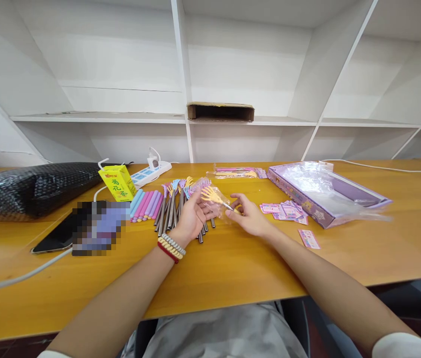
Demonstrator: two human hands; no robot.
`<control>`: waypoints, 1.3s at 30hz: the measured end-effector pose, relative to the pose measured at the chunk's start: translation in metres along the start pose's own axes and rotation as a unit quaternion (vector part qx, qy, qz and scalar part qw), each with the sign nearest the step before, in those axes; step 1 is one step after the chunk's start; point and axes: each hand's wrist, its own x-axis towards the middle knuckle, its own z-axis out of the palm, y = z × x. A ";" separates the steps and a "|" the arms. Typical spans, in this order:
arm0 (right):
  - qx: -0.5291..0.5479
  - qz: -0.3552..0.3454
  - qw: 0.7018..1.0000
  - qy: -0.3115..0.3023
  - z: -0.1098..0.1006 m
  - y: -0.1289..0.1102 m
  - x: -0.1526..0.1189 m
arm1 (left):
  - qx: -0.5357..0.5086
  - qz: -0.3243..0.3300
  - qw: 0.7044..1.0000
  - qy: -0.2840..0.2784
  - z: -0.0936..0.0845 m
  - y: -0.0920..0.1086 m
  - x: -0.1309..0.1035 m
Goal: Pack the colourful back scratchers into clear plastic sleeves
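In my left hand (191,219) is a clear plastic bag (221,191), pinched between thumb and fingers. A back scratcher with a yellow hand-shaped head (212,195) lies at the bag, its head within or behind the film. My right hand (247,214) has its fingers closed around the lower end of the scratcher's metal rod. Beneath and left of my left hand, several back scratchers (172,204) with metal rods and coloured hand heads are heaped; my hand partly hides them. Beside that heap lies a row of blue, pink and purple foam tubes (146,205).
A yellow drink carton (118,183), a power strip (151,174), a phone (66,228) and a black bubble-wrapped package (39,191) are at left. Bagged scratchers (236,172) lie behind. At right are small printed cards (287,211) and a purple display box (300,199) with plastic film.
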 end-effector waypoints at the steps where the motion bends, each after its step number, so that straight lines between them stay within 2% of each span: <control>1: -0.006 -0.001 1.000 0.001 -0.001 0.000 0.000 | 0.000 -0.017 1.000 0.006 -0.001 0.002 0.001; 4: -0.029 -0.017 0.999 -0.010 -0.003 -0.001 -0.002 | 0.051 -0.041 0.998 0.018 -0.003 0.005 0.003; 9: -0.044 -0.034 0.998 -0.033 -0.003 -0.007 -0.005 | 0.117 -0.004 0.993 0.018 -0.003 0.001 0.003; 13: -0.033 -0.036 0.998 -0.037 -0.001 -0.008 -0.006 | 0.122 0.009 0.992 -0.010 -0.001 -0.004 0.000; 17: -0.034 -0.052 0.998 -0.014 0.005 -0.007 -0.007 | 0.098 0.010 0.995 -0.018 0.002 -0.010 -0.002; 21: -0.019 -0.043 0.999 0.000 0.007 -0.008 -0.007 | 0.080 0.029 0.996 0.013 0.007 -0.012 -0.003; 24: -0.003 -0.015 1.000 -0.006 0.002 -0.005 -0.004 | 0.065 0.073 0.994 0.048 0.006 -0.004 0.000; 29: 0.010 0.047 0.995 -0.092 -0.013 0.008 0.003 | 0.036 0.147 0.982 0.110 -0.009 0.015 0.011; 33: 0.046 0.041 0.995 -0.082 -0.017 0.010 0.006 | 0.034 0.134 0.983 0.121 -0.015 0.017 0.014; 39: 0.116 0.038 0.991 -0.055 -0.007 0.006 0.003 | 0.051 0.090 0.992 0.072 -0.004 0.003 0.005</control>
